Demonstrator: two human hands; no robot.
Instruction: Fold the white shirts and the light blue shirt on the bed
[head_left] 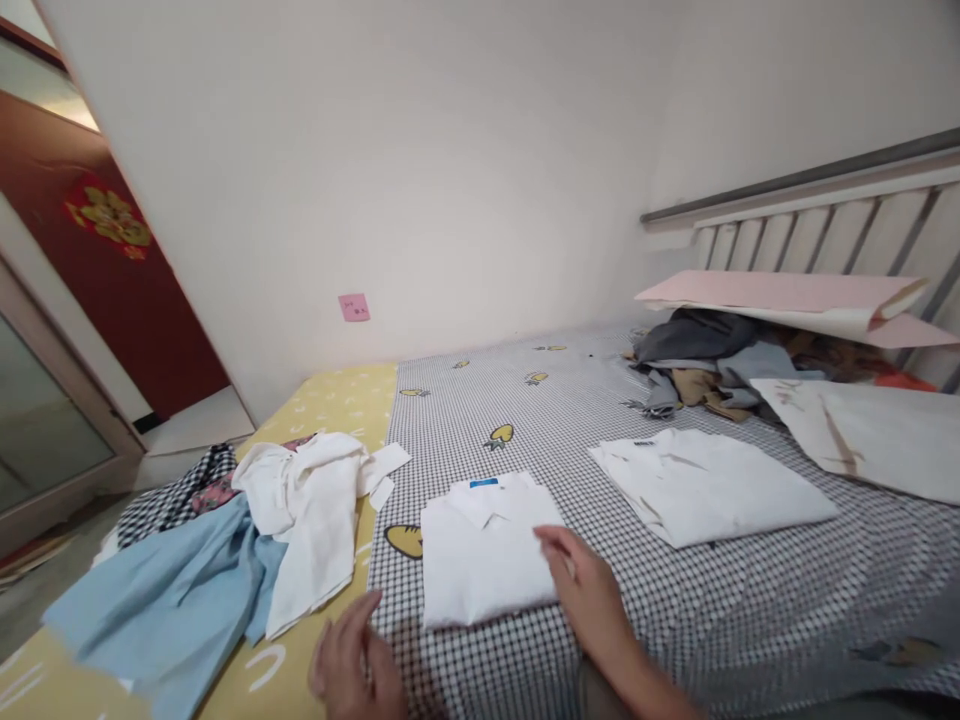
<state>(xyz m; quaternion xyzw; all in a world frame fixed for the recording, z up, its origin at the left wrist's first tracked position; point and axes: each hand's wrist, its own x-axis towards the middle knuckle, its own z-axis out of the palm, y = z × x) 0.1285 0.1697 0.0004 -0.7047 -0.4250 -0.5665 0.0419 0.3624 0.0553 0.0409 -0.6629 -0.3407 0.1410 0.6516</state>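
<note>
While you look down from the head cam, your R hand (589, 595) lies w/ fingers (551, 543) loosely spread, tips touching R edge of folded white shirt (487, 560), no pinch. Shirt sits on checked bed sheet (465, 425), blue collar tag (484, 483) at top. L hand (352, 665) is low in view, near shirt's lower L corner, fingers half curled; can't tell if it holds anything. 2nd folded white shirt (712, 488) lies to R. Crumpled white garment (311, 510) & light-blue garment (165, 600) on yellow mattress (330, 400) to L. Grey/tan clothes pile (705, 360) by headboard (817, 225), under pink sheets (780, 297).
</note>
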